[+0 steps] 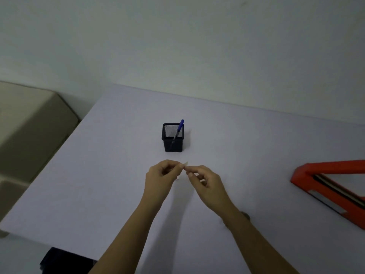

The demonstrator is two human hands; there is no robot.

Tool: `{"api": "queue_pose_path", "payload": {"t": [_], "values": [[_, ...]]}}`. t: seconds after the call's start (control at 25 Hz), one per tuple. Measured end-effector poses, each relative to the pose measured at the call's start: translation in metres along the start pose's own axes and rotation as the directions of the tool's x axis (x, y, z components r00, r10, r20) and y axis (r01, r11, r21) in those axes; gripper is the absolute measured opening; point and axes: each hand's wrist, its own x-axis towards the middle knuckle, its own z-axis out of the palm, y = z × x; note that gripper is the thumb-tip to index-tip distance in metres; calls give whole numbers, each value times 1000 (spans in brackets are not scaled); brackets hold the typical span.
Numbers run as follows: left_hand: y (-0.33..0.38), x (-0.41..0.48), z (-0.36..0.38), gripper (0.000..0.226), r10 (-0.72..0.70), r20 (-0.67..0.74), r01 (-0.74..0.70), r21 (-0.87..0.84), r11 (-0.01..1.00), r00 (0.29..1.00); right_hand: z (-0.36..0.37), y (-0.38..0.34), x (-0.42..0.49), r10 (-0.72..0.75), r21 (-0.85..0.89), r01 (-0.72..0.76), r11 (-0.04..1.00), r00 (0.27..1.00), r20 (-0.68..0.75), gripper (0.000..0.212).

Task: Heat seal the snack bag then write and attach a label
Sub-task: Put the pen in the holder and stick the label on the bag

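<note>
Hands are meeting above a white table, left hand and right hand both pinching what may be a small pale label, just beyond them a black mesh holder keeping a blue pen, a red heat sealer lying well right of the right hand.

red sealer cut off by right edge. small pale label pinched between fingertips, too small to read. pen tip hidden in holder.
</note>
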Motion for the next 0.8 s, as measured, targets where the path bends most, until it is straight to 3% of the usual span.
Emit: {"api": "queue_pose_path", "payload": {"t": [0.2, 0.4, 0.56, 0.8], "values": [[10, -16, 52, 13, 30, 134, -31, 6, 1000, 991, -50, 9, -32, 65, 53, -59, 997, 992, -111, 17], [17, -41, 101, 42, 47, 273, -44, -16, 999, 961, -95, 26, -61, 173, 119, -147, 982, 951, -256, 9], [16, -50, 129, 51, 77, 351, -83, 4, 997, 933, -121, 43, -72, 210, 135, -176, 975, 929, -305, 9], [5, -40, 156, 19, -27, 291, 9, 63, 998, 956, -147, 63, -78, 236, 107, -214, 971, 925, -299, 10]]}}
